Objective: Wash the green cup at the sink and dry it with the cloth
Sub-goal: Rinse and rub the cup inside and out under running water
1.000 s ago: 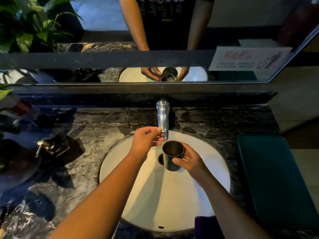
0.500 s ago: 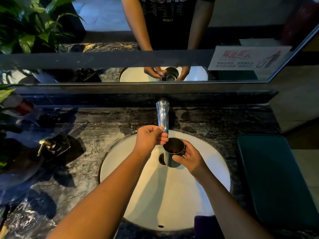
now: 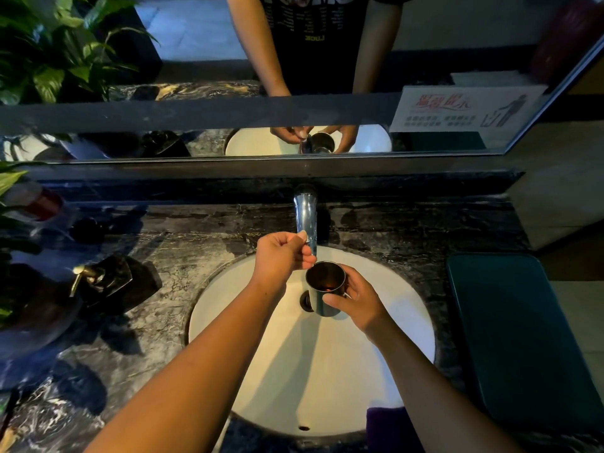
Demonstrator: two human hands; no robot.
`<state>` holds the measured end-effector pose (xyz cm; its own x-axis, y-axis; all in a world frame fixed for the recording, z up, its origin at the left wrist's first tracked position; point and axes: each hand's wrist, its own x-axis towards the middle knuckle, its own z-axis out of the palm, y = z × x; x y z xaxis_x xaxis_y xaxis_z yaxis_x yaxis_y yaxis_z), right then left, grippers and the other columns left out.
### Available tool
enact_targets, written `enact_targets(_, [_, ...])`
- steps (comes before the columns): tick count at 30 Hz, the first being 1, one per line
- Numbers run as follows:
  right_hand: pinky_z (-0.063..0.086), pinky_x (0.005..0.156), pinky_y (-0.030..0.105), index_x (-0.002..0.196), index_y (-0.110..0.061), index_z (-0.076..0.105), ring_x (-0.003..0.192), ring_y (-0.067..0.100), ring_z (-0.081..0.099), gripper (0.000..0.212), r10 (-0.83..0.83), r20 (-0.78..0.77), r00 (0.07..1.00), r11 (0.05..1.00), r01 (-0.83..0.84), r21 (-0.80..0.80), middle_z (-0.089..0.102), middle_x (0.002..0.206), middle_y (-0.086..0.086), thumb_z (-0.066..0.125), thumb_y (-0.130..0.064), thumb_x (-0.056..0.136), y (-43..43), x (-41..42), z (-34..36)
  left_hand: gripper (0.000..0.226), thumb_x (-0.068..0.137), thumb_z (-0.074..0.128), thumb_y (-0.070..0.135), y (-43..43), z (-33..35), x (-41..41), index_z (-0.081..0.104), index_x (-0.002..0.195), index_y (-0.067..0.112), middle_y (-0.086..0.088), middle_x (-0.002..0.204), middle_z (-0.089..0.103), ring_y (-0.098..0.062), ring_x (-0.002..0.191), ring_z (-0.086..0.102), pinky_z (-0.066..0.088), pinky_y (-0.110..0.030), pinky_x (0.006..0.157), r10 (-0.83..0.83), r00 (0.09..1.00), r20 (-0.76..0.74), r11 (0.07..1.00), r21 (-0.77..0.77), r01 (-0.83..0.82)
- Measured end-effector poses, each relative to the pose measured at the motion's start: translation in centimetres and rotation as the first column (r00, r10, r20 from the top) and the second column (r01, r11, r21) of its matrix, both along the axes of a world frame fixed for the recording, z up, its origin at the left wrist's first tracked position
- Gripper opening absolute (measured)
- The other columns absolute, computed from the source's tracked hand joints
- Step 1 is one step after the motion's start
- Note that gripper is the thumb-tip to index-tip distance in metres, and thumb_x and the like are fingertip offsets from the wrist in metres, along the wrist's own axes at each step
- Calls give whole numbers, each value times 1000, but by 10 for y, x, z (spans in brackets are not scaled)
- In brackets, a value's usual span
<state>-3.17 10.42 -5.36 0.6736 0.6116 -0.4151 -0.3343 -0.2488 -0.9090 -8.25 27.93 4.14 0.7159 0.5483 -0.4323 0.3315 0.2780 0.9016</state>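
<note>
My right hand [image 3: 356, 300] grips the dark green cup [image 3: 322, 291] upright over the white sink basin [image 3: 402, 308], just below the tip of the chrome tap [image 3: 306, 210]. The cup's metal inside shows a little reddish glint at the bottom. My left hand [image 3: 281, 258] is curled beside the tap's spout, thumb touching its end, right above the cup's rim. A purple cloth [image 3: 387, 426] lies on the counter at the basin's near edge, partly under my right forearm. No running water is visible.
A dark marble counter [image 3: 147, 348] surrounds the basin. A black soap dispenser [image 3: 104, 281] with a gold pump stands at the left, near plant leaves [image 3: 9, 181]. A teal mat [image 3: 523, 338] lies at the right. A mirror [image 3: 228, 60] behind reflects my arms.
My right hand has brought the cup a little closer under the spout. My left hand has shifted slightly right, with its thumb now on the tap's end.
</note>
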Motion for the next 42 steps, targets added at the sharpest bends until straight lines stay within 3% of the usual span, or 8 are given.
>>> enact_targets(7, [56, 83, 14, 123, -39, 58, 121, 4, 61, 55, 17, 3, 1000, 1000, -17, -4, 66, 129, -16, 80, -5, 86, 7, 2, -2, 26, 102, 55, 15, -1, 2, 0, 68, 89, -4, -9, 69, 69, -14, 58, 68, 62, -27, 64, 7, 998, 67, 1000, 0, -7])
enact_targets(13, [54, 80, 10, 119, -41, 60, 109, -11, 64, 55, 35, 13, 999, 999, -34, -30, 68, 118, -27, 80, -3, 84, 10, 2, -4, 28, 102, 56, 18, 4, 0, 0, 70, 84, 1, -11, 72, 71, -16, 61, 69, 62, -30, 68, -36, 997, 75, 999, 34, 34])
enact_targets(21, [54, 99, 27, 135, -32, 55, 124, 12, 61, 60, 74, 6, 997, 996, -74, -44, 66, 134, -9, 80, -8, 86, 13, 5, -6, 24, 101, 58, 26, 7, -10, -5, 72, 92, 8, -7, 77, 73, -20, 70, 70, 63, -31, 71, -71, 996, 61, 985, 164, 60])
enact_targets(25, [55, 83, 13, 125, -39, 61, 113, -3, 66, 54, 77, -4, 997, 996, -77, -45, 73, 119, -23, 80, -8, 84, 13, 4, -3, 18, 100, 61, 26, 7, -18, -18, 73, 95, 13, -1, 76, 73, -15, 68, 70, 63, -28, 66, -61, 995, 79, 970, 240, 41])
enact_targets(30, [52, 89, 15, 126, -37, 61, 116, -1, 65, 58, 70, 58, 996, 992, -64, -107, 72, 122, -17, 82, -23, 74, 15, 3, -1, 15, 97, 64, 25, 0, -51, -47, 70, 109, 18, -3, 100, 71, -22, 90, 69, 62, -34, 70, 71, 997, -11, 967, 245, -66])
enact_targets(34, [48, 100, 28, 127, -38, 59, 121, 9, 62, 64, 93, 92, 991, 982, -76, -173, 70, 126, -10, 79, -28, 67, 20, 9, 2, 30, 96, 67, 27, -6, -78, -63, 64, 124, 20, -4, 114, 66, -27, 107, 66, 62, -38, 82, 17, 996, -89, 998, 62, -12])
enact_targets(38, [47, 81, 13, 115, -47, 60, 105, -13, 62, 53, 153, 96, 984, 966, -129, -223, 69, 114, -21, 78, -32, 67, 22, 12, 4, 49, 94, 67, 38, -11, -90, -63, 54, 141, 28, -1, 132, 64, -22, 118, 64, 57, -38, 92, -63, 995, -81, 974, -223, 44])
enact_targets(42, [49, 83, 17, 110, -50, 62, 101, -10, 65, 50, 190, 113, 975, 955, -156, -253, 72, 110, -18, 82, -18, 77, 23, 15, 3, 29, 97, 63, 30, -13, -92, -57, 70, 125, 36, -2, 119, 75, -13, 102, 72, 58, -23, 76, -91, 994, 59, 917, -384, 107])
